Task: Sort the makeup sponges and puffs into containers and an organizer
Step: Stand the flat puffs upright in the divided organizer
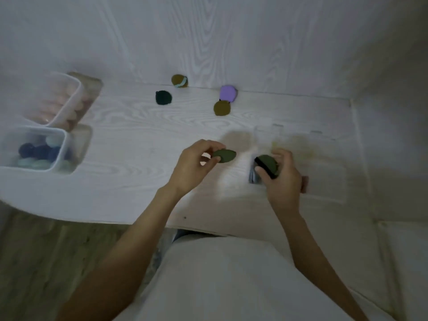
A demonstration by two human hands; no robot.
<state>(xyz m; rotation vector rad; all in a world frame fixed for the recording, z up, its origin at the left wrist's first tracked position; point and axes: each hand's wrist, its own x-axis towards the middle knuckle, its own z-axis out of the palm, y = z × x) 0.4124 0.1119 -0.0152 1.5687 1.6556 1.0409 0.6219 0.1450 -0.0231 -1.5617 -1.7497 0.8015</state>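
Two green puffs in hand, with the organizer lying to our right.

We are pinching a flat dark green puff point(224, 155) between the thumb and fingertips of the left hand point(193, 166), its long axis running left to right above the surface point(129, 140). The right hand point(281, 176) is closing around a second green puff point(267, 163) with a black band, just over what we are taking to be a clear organizer point(254, 176), though blur is obscuring its walls. The right hand is nearer that slot; the two clear containers point(66, 144) are sitting well apart at far left, while four puffs, among them a purple puff point(228, 93), are waiting near the wall.
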